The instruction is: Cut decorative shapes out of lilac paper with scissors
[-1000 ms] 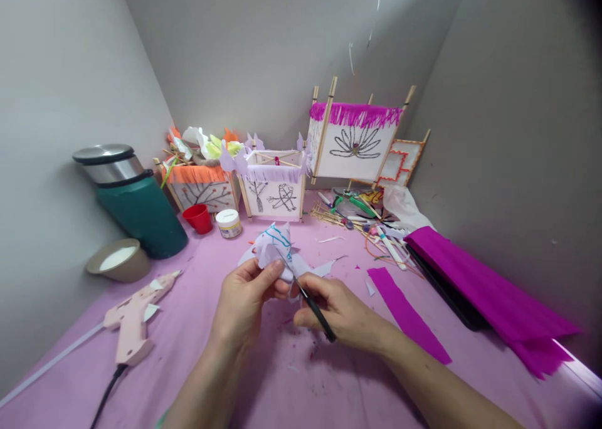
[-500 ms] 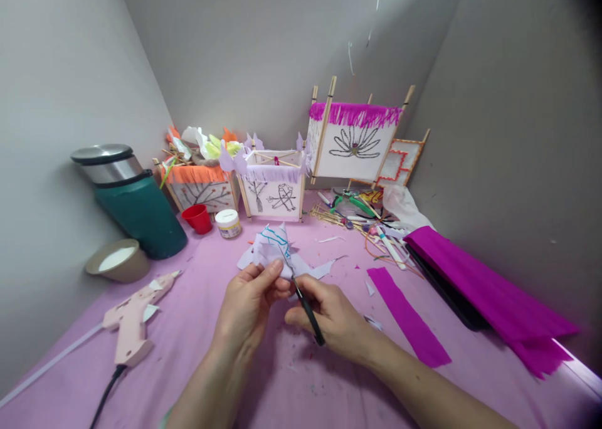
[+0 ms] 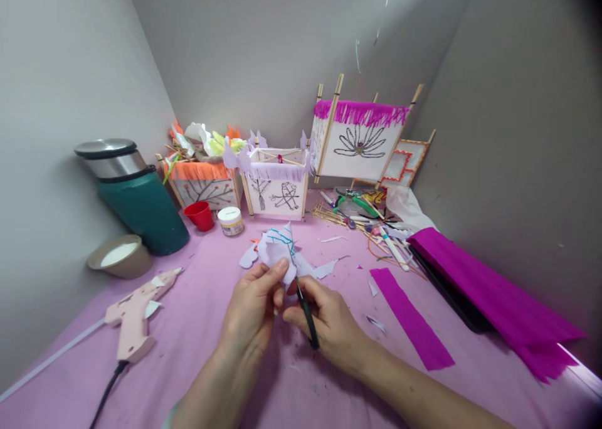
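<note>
Well, paper (image 3: 269,252) in left hand (image 3: 248,300).

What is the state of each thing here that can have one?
Left hand: pinching lilac paper
Right hand: holding scissors
Scissors: blade opening unclear
Lilac paper: blue-marked
Tumbler: lidded
Bowl: holding something white
Red cup: upright, contents hidden
Jar: lidded
Glue gun: on its side
Lilac-fringed box: open-topped
Magenta strip: lying flat
Magenta sheet: folded
</note>
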A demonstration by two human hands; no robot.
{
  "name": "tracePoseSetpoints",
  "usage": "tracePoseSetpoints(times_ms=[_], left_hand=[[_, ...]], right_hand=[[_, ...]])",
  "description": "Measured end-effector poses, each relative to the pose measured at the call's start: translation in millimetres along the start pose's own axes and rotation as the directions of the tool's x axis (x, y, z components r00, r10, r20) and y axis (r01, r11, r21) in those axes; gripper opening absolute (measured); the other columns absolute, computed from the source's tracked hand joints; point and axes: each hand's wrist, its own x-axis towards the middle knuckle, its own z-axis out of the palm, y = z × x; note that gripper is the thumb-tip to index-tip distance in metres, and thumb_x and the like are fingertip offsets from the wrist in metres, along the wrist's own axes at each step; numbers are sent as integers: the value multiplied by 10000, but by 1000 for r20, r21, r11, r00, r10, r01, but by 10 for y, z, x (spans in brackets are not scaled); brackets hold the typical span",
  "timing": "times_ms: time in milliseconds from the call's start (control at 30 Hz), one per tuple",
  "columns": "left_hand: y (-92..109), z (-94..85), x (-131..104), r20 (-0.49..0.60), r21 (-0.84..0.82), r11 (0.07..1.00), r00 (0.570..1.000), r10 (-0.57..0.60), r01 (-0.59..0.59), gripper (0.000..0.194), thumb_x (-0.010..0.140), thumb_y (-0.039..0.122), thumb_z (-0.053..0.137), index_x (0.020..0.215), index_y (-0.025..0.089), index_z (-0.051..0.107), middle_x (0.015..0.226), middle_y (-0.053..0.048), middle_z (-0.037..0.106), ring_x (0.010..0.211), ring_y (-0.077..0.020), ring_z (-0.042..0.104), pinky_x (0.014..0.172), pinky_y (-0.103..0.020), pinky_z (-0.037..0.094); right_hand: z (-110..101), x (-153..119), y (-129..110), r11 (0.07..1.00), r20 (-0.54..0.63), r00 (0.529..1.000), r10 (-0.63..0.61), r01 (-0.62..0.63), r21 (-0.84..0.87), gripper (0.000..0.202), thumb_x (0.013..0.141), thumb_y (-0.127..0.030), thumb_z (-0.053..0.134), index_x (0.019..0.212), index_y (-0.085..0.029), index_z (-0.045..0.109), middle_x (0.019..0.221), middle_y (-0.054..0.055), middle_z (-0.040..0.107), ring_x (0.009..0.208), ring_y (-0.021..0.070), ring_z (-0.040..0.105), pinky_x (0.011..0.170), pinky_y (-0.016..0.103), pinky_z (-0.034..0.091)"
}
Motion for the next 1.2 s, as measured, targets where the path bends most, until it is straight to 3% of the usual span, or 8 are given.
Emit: tracePoseSetpoints(times_ms=[667, 1200], left_hand=[[6, 1, -6, 33, -47, 998, 999, 30, -29, 303, 638, 281, 802, 655, 161, 525, 374, 93, 408, 362, -32, 322, 377, -148, 256], [73, -43, 32, 57, 7, 999, 997, 49, -50, 308, 585, 285, 835, 645, 136, 572, 419, 92, 435, 351, -16, 325, 368, -157, 245]], right_hand=[[23, 4, 23, 1000, -30, 1000, -6, 6, 5, 277, 864, -452, 604, 840, -195, 507, 678, -48, 452, 601, 113, 388, 566, 239, 302], [-39, 18, 6, 994, -8, 1000, 2, -3, -105, 322, 869, -504, 583, 854, -186, 536, 724, -18, 515, 643, 127, 434, 583, 236, 309]])
